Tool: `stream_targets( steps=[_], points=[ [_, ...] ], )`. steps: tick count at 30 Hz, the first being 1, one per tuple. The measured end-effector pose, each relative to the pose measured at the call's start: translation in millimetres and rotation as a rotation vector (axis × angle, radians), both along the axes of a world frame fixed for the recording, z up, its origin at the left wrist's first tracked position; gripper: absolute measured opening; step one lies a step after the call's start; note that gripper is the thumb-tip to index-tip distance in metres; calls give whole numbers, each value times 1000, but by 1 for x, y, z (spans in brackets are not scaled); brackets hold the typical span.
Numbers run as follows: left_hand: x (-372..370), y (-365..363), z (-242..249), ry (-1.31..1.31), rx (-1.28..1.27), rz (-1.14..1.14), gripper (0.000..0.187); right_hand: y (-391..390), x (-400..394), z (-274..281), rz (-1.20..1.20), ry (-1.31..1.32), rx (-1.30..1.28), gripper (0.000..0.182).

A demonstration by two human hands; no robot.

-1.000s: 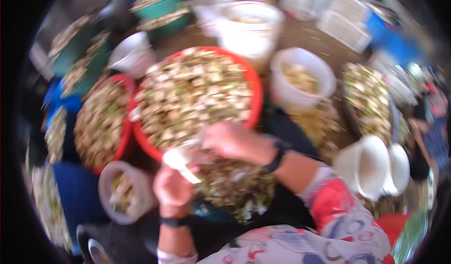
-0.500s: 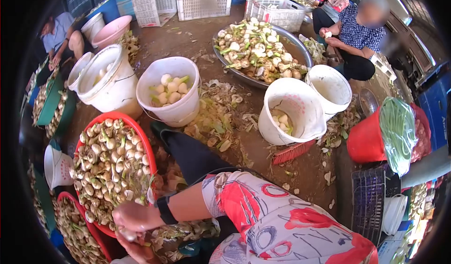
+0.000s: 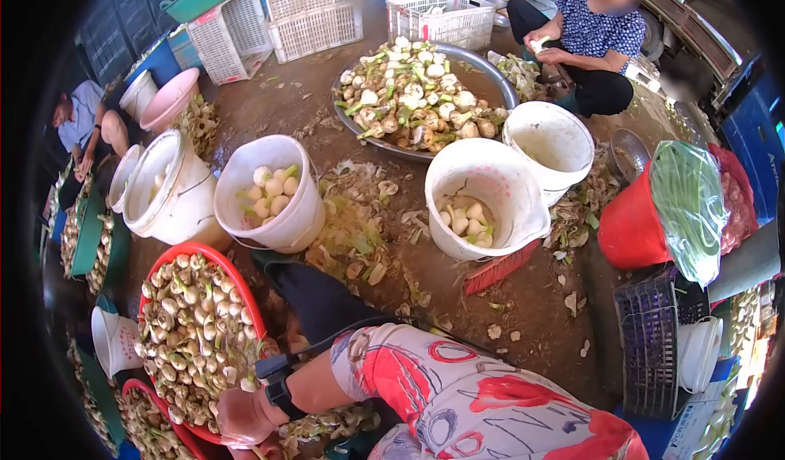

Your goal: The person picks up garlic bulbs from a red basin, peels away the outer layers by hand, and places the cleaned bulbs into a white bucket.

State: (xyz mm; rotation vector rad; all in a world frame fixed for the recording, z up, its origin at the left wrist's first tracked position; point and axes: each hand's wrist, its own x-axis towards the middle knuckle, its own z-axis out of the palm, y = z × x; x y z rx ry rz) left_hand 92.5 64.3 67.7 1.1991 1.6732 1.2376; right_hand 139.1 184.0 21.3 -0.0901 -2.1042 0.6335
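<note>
My right hand (image 3: 242, 416), with a black band on the wrist, is closed at the near edge of a red basin (image 3: 260, 313). What its fingers hold is hidden. Just under it, my left hand (image 3: 260, 450) is mostly cut off by the bottom of the view, its fingers largely covered. A pale sliver shows between the two hands, too small to name. Heaped in the basin are many garlic bulbs (image 3: 196, 317) with brownish skins and short stems. Peeled skins and leaves (image 3: 331, 427) lie beside my wrist.
White buckets (image 3: 274, 153) (image 3: 482, 182) hold a few peeled bulbs. A wide metal basin (image 3: 511, 92) of bulbs stands ahead, with a co-worker (image 3: 601, 35) behind it. Another person (image 3: 82, 116) sits at left. A red brush (image 3: 499, 270), red bucket (image 3: 625, 223) and dark crate (image 3: 646, 341) are rightward.
The camera view has shifted, so the floor items sit differently. Both hands appear slightly lower and further right in view. The pale bulb seen between them before is now mostly hidden.
</note>
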Motion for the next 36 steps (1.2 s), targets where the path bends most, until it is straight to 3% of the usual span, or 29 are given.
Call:
stream_targets(
  steps=[1,3,5,6,7,9,11,13,14,15,16,17,18,19,20,21,22,23,24,26,27,29,31,35,36],
  points=[
    [0,1,-3,-294,-4,55,20,0,-1,-2,-6,2,5,28],
    [7,5,9,-404,-37,147,14,0,-2,-5,-16,83,-299,24],
    [21,14,28,455,174,-103,11,4,24,22,-13,-16,-283,15],
    [24,21,18,181,184,179,14,6,37,36,154,-15,-289,15],
    [24,19,18,172,200,186,14,9,44,43,316,-15,-299,16],
    [22,12,25,182,35,70,18,4,33,28,247,87,-304,14],
    [21,12,23,200,87,71,20,5,25,17,117,20,-182,12],
    [-7,13,1,213,134,75,23,9,38,28,145,-78,-220,10],
    [-53,14,-32,-468,-86,40,36,10,42,32,164,-169,-264,8],
    [-81,8,-55,-1147,-302,11,50,13,34,21,44,-87,-224,9],
    [-67,12,-44,-1376,-223,-30,63,21,30,15,25,-61,-195,9],
    [-53,17,-27,-1614,-248,-221,64,34,43,36,60,-284,-470,15],
    [-37,19,-14,-1503,-170,113,61,51,52,32,-20,-109,-243,26],
    [-19,30,9,-1472,-127,188,61,65,56,31,-14,-27,-297,36],
    [-26,25,0,-1410,-105,167,61,65,54,41,-20,-256,-312,42],
    [-37,24,-12,-1596,9,-67,62,58,43,13,-5,-248,-274,13],
    [-42,23,-13,-1594,46,-11,61,41,34,-32,33,-767,-349,23],
    [-53,19,-22,-1623,114,-111,55,27,41,-22,37,-1039,-182,24],
    [-55,18,-14,-1588,135,-54,55,28,30,-19,64,-1042,-149,24],
    [-65,9,-16,-1576,176,-22,56,23,15,-16,-27,-477,-163,21],
    [-66,7,-28,-1548,195,-36,56,19,14,-4,0,-488,-157,21],
    [-66,4,-22,-1494,149,168,54,5,9,59,45,-579,-458,18],
    [-69,1,-34,-1488,85,340,52,-16,2,72,134,-298,-289,17],
    [-66,-7,-46,-1431,216,192,47,-18,-8,49,168,-358,-120,20],
    [-61,-2,-33,-1213,193,345,45,-20,-8,54,190,-318,-112,17]
  ],
)
